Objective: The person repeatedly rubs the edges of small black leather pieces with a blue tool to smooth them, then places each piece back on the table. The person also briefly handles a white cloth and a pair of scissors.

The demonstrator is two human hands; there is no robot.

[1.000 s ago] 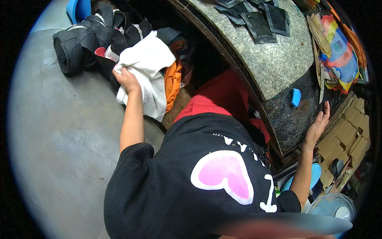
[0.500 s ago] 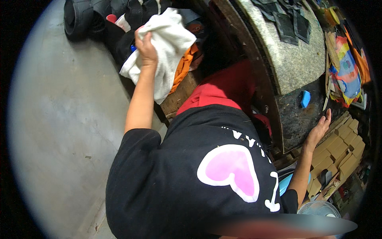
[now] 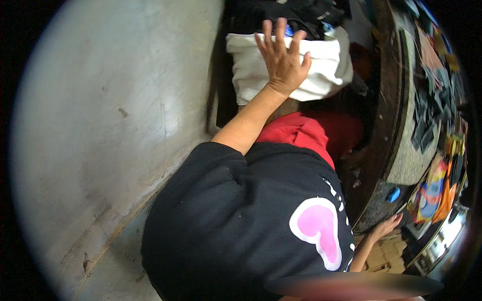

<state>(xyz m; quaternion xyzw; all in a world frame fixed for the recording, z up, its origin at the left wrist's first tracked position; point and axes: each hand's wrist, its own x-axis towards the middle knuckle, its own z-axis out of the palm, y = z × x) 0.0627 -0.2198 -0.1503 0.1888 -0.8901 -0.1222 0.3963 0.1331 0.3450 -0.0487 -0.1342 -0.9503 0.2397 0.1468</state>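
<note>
My left hand (image 3: 283, 67) is open, fingers spread, over a white cloth (image 3: 321, 60). The cloth lies in loose folds across the bench beside my red-clad leg (image 3: 296, 128). My fingertips reach past the cloth's far edge, toward dark items (image 3: 251, 17) and a small blue object (image 3: 288, 31). My right hand (image 3: 386, 227) is at the near end of the worktable (image 3: 371, 208), fingers stretched out, holding nothing visible. A blue block (image 3: 393, 194) lies on the table just beyond it.
A stone slab (image 3: 406, 168) on the worktable carries dark cut pieces (image 3: 427, 120). Colourful plastic packaging (image 3: 431, 193) and an orange item (image 3: 445, 203) lie along the right. Cardboard pieces (image 3: 384, 256) are stacked below my right hand. Grey floor (image 3: 125, 100) spreads to the left.
My left hand has let go of the white cloth, which it held bunched before; the cloth now lies spread lower, covering the orange fabric. The view has swung left. My right hand stays near the table's end.
</note>
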